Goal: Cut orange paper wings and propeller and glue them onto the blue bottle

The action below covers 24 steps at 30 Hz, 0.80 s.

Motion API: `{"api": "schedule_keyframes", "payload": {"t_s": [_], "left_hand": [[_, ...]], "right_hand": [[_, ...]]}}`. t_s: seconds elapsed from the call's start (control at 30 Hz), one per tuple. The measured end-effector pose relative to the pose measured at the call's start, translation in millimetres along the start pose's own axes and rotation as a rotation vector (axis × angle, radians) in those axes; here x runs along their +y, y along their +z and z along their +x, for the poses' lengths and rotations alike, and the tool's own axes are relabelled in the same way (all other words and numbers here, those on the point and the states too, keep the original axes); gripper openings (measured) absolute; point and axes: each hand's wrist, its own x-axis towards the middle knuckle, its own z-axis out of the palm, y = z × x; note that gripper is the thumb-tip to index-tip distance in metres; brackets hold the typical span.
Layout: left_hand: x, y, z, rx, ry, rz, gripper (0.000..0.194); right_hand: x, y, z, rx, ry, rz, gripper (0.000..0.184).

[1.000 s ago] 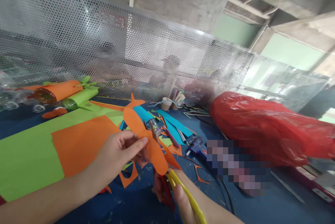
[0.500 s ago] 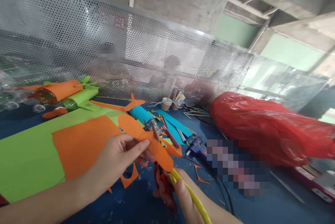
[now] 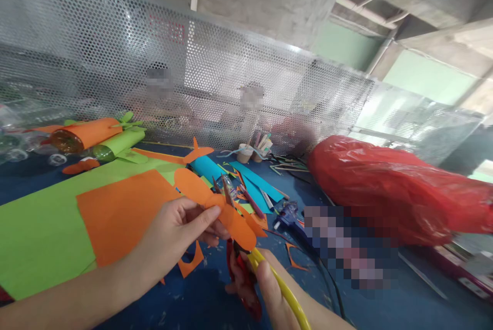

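Note:
My left hand [image 3: 173, 235] pinches an orange paper cutout [image 3: 215, 206], a long rounded shape held up over the blue table [image 3: 200, 299]. My right hand [image 3: 269, 289] grips a pair of scissors [image 3: 250, 273] with red and yellow handles. Their blades point up into the cutout's middle. Small orange scraps [image 3: 190, 263] lie on the table beneath my hands.
Orange sheet [image 3: 119, 212] on green sheet [image 3: 34, 232] at left. Paper-wrapped bottles [image 3: 88, 134] at far left. Blue paper strips [image 3: 250, 181], a glue gun [image 3: 288, 214], a cup of pens [image 3: 244, 152], a big red plastic bag [image 3: 389, 186] at right, a perforated metal screen [image 3: 192, 73] behind.
The orange cutout has turned from steeply upright to lying more level in my left hand. The scissors' blades have moved up into its middle.

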Motion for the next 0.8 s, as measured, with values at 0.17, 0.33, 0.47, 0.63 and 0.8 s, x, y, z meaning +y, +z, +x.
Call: {"api": "schedule_keyframes", "payload": {"t_s": [0.17, 0.33, 0.47, 0.63, 0.8], "left_hand": [[0.4, 0.9, 0.6, 0.001, -0.008, 0.006, 0.025], [-0.4, 0.7, 0.6, 0.002, -0.007, -0.001, 0.027], [-1.2, 0.1, 0.2, 0.007, -0.004, -0.005, 0.027], [-2.8, -0.8, 1.5, 0.007, -0.004, 0.0, 0.028], [-2.0, -0.4, 2.3, 0.004, -0.004, 0.002, 0.026]], "right_hand": [[-4.4, 0.9, -3.6, 0.042, 0.094, -0.007, 0.076], [-10.2, 4.5, -2.4, 0.061, 0.075, -0.024, 0.07], [-10.3, 6.3, -0.9, 0.043, 0.032, -0.019, 0.069], [-5.9, 7.1, 0.6, 0.075, -0.002, -0.024, 0.066], [-0.6, 3.2, 3.0, 0.014, -0.054, -0.019, 0.064]]}}
